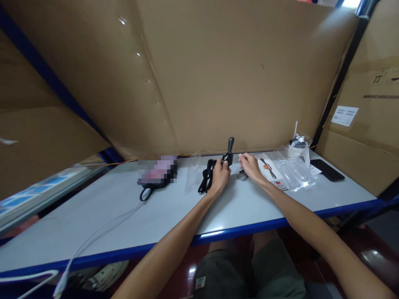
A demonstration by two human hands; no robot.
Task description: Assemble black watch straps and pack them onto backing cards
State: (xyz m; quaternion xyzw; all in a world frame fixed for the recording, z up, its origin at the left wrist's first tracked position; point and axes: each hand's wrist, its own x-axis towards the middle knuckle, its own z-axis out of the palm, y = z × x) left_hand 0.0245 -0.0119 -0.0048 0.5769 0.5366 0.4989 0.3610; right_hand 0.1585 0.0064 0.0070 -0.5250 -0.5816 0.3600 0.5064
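My left hand (220, 176) is closed around a black spokeshave (230, 151), with one of its handles pointing up and away from me. Beside that hand, on the left, more black spokeshaves (205, 177) lie on the table, partly covered by my fingers. My right hand (250, 165) is a short way to the right of the held tool, apart from it. Its fingers are curled together, and whatever they pinch is too small to make out. Just under it lie small dark and grey parts (242, 176), partly hidden.
Right of my hands are a printed card (270, 170) picturing a spokeshave, clear plastic packaging (294, 172), a lidded cup (299, 147) and a black phone (327, 170). Leftward lie a clear bag (193, 172) and a blurred-out device (157, 172) with a white cable (106, 226). Cardboard (218, 74) walls the back.
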